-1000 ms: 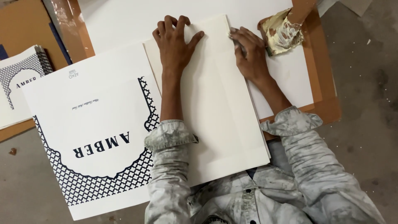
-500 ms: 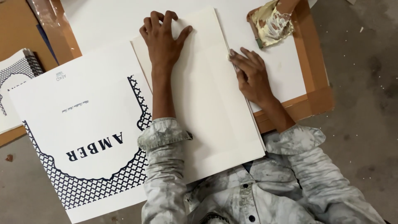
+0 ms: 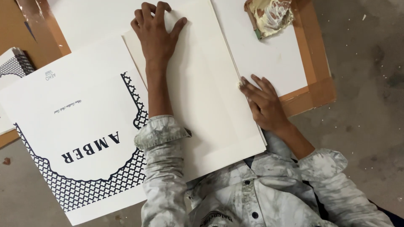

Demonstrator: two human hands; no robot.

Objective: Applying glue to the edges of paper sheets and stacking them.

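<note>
cream board panel [image 3: 202, 84]: looks stiff, light, smooth, edges best for holding | left hand [image 3: 158, 35]: fingers spread flat, pressing far end | right hand [image 3: 265, 103]: fingertips pressing right edge, grasping nothing

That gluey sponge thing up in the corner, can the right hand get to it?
Probably yes. The right hand lies flat on the edge of the cream board, and only bare white sheet lies between it and the sponge.
</note>
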